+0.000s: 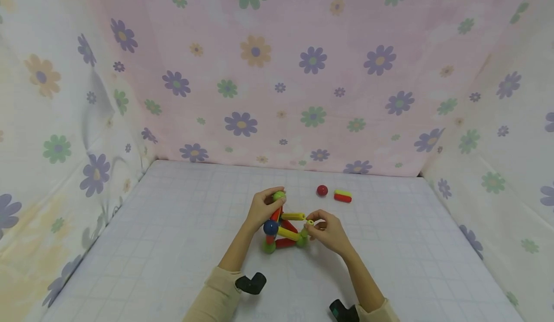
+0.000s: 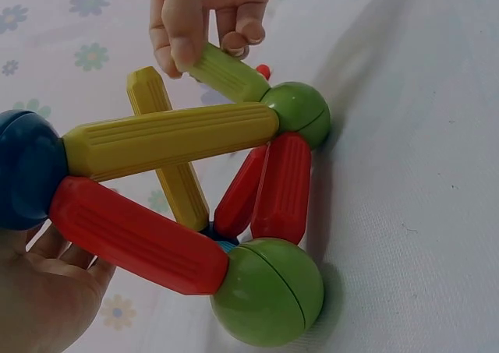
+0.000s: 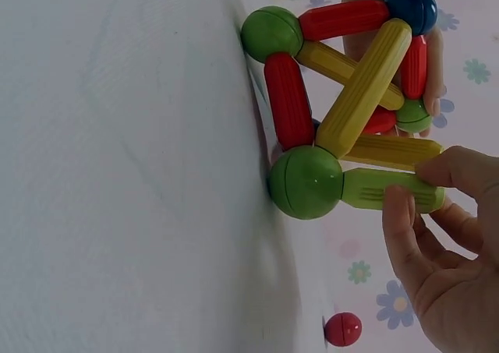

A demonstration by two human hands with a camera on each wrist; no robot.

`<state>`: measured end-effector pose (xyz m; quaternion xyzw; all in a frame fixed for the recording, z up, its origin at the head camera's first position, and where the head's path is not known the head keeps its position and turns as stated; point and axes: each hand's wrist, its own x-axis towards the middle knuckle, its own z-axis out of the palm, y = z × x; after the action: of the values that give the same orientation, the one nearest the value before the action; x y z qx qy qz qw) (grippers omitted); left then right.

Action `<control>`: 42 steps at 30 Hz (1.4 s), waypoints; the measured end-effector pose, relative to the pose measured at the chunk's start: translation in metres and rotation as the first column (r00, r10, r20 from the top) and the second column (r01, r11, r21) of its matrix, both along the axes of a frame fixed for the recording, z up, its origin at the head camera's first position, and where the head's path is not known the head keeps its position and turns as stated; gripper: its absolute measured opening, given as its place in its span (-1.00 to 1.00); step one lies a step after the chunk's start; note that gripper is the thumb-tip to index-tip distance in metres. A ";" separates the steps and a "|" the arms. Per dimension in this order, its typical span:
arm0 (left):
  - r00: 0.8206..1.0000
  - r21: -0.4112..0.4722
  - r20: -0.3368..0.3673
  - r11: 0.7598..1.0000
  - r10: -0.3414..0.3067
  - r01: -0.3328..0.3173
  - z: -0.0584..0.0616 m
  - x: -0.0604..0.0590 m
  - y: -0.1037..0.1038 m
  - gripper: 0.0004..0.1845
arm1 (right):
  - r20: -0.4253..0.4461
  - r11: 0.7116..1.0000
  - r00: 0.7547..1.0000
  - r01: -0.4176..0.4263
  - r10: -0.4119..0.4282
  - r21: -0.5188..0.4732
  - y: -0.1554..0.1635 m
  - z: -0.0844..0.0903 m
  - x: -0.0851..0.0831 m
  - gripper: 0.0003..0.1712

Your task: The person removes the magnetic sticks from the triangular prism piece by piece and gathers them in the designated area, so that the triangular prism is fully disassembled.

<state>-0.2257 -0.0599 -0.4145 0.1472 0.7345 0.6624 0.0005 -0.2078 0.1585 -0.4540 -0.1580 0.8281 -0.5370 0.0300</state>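
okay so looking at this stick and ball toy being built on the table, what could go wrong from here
The right hand pinches the free end of a green stick joined only to one green ball; a tug might pop that joint. The left hand steadies the frame only at its top, so it might tip.

Ribbed plastic rods point(image 2: 168, 139), glossy smooth balls point(image 2: 269, 291) — matt cloth table cover point(image 1: 173, 225).

two hands point(image 1: 261, 206), one stick-and-ball structure point(image 1: 283, 233), one loose red ball point(image 1: 322, 190), one loose stick point(image 1: 343, 196)
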 end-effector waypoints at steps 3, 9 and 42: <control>1.000 0.000 -0.001 1.000 0.004 -0.004 0.001 0.000 -0.001 -0.62 | -0.004 0.999 0.999 -0.041 0.041 0.031 0.004 0.001 0.000 -0.69; 1.000 -0.008 -0.005 1.000 0.004 -0.004 0.001 -0.001 -0.001 -0.61 | 0.019 0.995 0.996 -0.089 0.088 0.041 0.015 -0.004 -0.004 -0.68; 0.984 0.030 0.139 0.993 0.113 -0.118 -0.040 -0.015 -0.017 -0.46 | 0.067 0.963 0.973 0.227 -0.219 -0.143 0.003 -0.023 -0.006 -0.71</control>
<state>-0.2407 -0.0767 -0.4545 0.0585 0.7272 0.6839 0.0100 -0.2138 0.1611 -0.4772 -0.0519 0.7969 -0.6016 -0.0216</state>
